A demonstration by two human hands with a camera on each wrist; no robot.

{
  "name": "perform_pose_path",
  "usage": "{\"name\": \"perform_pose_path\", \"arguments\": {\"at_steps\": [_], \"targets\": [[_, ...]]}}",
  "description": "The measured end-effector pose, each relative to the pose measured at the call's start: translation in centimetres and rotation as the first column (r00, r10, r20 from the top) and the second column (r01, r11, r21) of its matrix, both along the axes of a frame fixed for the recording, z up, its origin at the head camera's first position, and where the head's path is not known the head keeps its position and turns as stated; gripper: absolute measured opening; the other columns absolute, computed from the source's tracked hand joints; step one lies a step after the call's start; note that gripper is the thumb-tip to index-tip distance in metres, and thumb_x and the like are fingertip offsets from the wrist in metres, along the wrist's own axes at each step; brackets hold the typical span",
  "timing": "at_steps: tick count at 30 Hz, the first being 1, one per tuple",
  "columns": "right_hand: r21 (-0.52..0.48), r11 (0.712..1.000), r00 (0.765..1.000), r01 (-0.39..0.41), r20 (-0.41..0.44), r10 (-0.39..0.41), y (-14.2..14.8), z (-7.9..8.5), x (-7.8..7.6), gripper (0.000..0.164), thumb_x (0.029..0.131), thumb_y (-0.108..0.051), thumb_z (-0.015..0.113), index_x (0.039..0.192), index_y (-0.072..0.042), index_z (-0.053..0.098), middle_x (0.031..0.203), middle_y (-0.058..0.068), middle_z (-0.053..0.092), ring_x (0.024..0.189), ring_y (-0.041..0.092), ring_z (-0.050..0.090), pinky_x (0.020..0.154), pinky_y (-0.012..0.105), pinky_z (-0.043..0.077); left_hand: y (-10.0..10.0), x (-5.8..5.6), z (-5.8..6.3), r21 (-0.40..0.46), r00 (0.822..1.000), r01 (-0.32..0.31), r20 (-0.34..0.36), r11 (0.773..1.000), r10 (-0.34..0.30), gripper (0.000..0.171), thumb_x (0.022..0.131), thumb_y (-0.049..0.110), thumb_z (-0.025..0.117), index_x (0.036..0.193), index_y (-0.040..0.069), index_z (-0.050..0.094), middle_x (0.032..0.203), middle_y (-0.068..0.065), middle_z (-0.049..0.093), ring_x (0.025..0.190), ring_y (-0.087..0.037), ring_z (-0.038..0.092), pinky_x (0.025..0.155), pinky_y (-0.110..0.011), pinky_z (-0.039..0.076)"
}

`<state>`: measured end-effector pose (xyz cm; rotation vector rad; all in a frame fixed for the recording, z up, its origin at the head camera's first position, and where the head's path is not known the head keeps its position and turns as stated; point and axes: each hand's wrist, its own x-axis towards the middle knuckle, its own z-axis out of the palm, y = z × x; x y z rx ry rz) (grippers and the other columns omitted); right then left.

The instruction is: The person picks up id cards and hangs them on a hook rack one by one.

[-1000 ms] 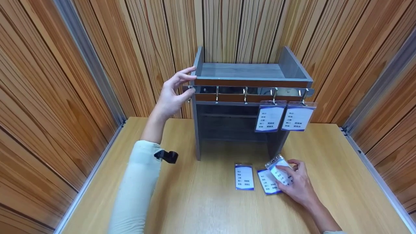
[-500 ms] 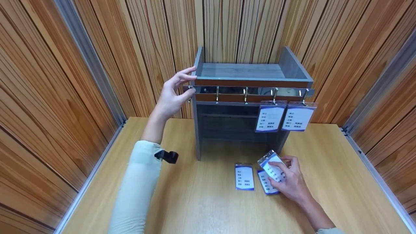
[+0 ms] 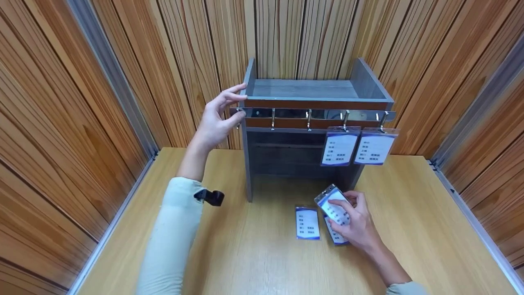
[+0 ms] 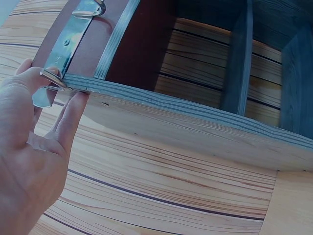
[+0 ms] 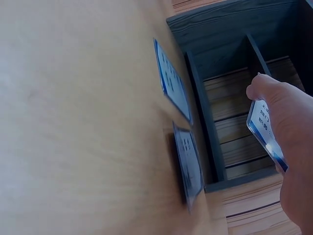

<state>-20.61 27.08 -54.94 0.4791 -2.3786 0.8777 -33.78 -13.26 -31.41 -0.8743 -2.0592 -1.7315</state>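
Note:
My right hand point(image 3: 360, 225) pinches a name badge point(image 3: 328, 200) in a clear holder between thumb and fingers, tilted, above the table. Partly beneath it lies another badge point(image 3: 336, 234), and a further badge point(image 3: 308, 223) lies flat just to the left. The right wrist view shows the held badge point(image 5: 262, 128) partly covered by the hand. My left hand point(image 3: 217, 119) grips the left edge of a grey shelf unit point(image 3: 303, 90), thumb on the end of its metal hook rail point(image 3: 290, 114), fingers along the side panel. Two badges point(image 3: 339, 148) hang from the rail's two right hooks.
The shelf unit stands on a light wooden table point(image 3: 254, 254) before a wood-plank wall point(image 3: 184, 61). Bare hooks point(image 3: 309, 121) stick out along the rail's left and middle. A black wrist-camera mount point(image 3: 209, 197) sits on the left sleeve.
My right hand has moved left and slightly away from me with the badge, over the badge on the table. The left hand has stayed at the shelf edge.

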Motion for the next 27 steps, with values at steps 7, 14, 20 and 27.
{"name": "perform_pose_path", "arguments": {"at_steps": [7, 14, 20, 27], "targets": [[-0.011, 1.0, 0.999, -0.012, -0.043, 0.012, -1.3, 0.5, -0.5, 0.059, 0.076, 0.001, 0.1, 0.129, -0.016, 0.082, 0.144, 0.025, 0.055, 0.123, 0.034, 0.059, 0.102, 0.011, 0.044, 0.0, 0.0, 0.0, -0.003, 1.0, -0.008, -0.003, 1.0, 0.008, 0.028, 0.107, -0.005, 0.065, 0.135, 0.002, 0.068, 0.175, -0.012, 0.053, 0.164, -0.04, 0.049, 0.136, -0.057, 0.039], [-0.032, 0.999, 0.996, -0.036, -0.085, 0.033, -2.6, 0.6, -0.9, 0.058, 0.075, 0.001, 0.1, 0.128, -0.015, 0.081, 0.141, 0.028, 0.052, 0.12, 0.029, 0.053, 0.098, 0.017, 0.044, 0.1, 0.1, 0.0, -0.018, 1.0, -0.017, 0.002, 1.0, 0.017, 0.028, 0.108, -0.003, 0.066, 0.135, 0.001, 0.068, 0.175, -0.01, 0.053, 0.161, -0.029, 0.054, 0.135, -0.056, 0.04], [-0.072, 0.997, 0.993, -0.039, -0.117, 0.031, -3.7, 0.9, -1.2, 0.059, 0.075, 0.001, 0.1, 0.128, -0.015, 0.079, 0.139, 0.027, 0.05, 0.12, 0.023, 0.05, 0.097, 0.019, 0.043, 0.1, 0.1, -0.1, -0.017, 1.0, -0.012, 0.008, 1.0, 0.012, 0.028, 0.108, -0.003, 0.065, 0.136, 0.003, 0.068, 0.175, -0.01, 0.053, 0.162, -0.031, 0.053, 0.135, -0.055, 0.04], [-0.102, 0.994, 0.98, -0.041, -0.198, 0.02, -5.0, 2.0, -1.9, 0.059, 0.074, 0.003, 0.098, 0.128, -0.014, 0.079, 0.137, 0.028, 0.048, 0.118, 0.02, 0.049, 0.094, 0.021, 0.045, 0.0, 0.0, 0.0, 0.001, 1.0, 0.005, -0.005, 1.0, -0.005, 0.029, 0.107, -0.005, 0.066, 0.135, -0.001, 0.068, 0.175, -0.014, 0.053, 0.163, -0.032, 0.051, 0.136, -0.059, 0.037]]}}
